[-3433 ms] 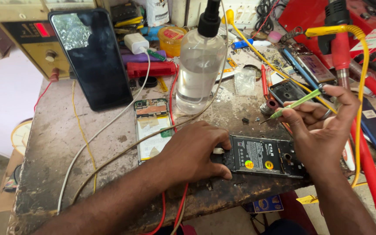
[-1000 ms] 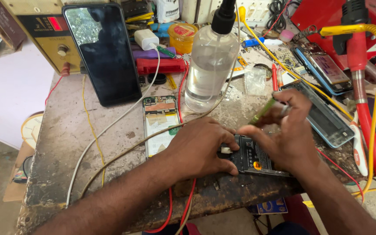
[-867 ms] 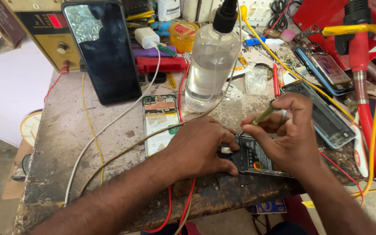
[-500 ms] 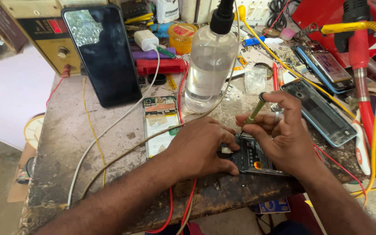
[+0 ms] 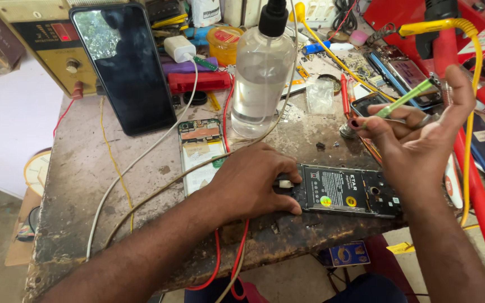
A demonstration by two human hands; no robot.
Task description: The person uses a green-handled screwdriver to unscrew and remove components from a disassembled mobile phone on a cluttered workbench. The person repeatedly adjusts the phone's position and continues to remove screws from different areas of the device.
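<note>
Pinching green tool (image 5: 404,100) between right-hand fingers (image 5: 377,124), above opened phone (image 5: 343,191).

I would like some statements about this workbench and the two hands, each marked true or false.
1. The left hand presses on one end of the opened phone. True.
2. The right hand holds a red screwdriver. False: it holds a thin green tool, raised above the phone.
3. The clear bottle lies on its side. False: it stands upright behind the left hand.
4. A dark phone screen leans against the yellow box at the back of the bench. True.
5. The white cable ends in a white charger plug. True.
</note>
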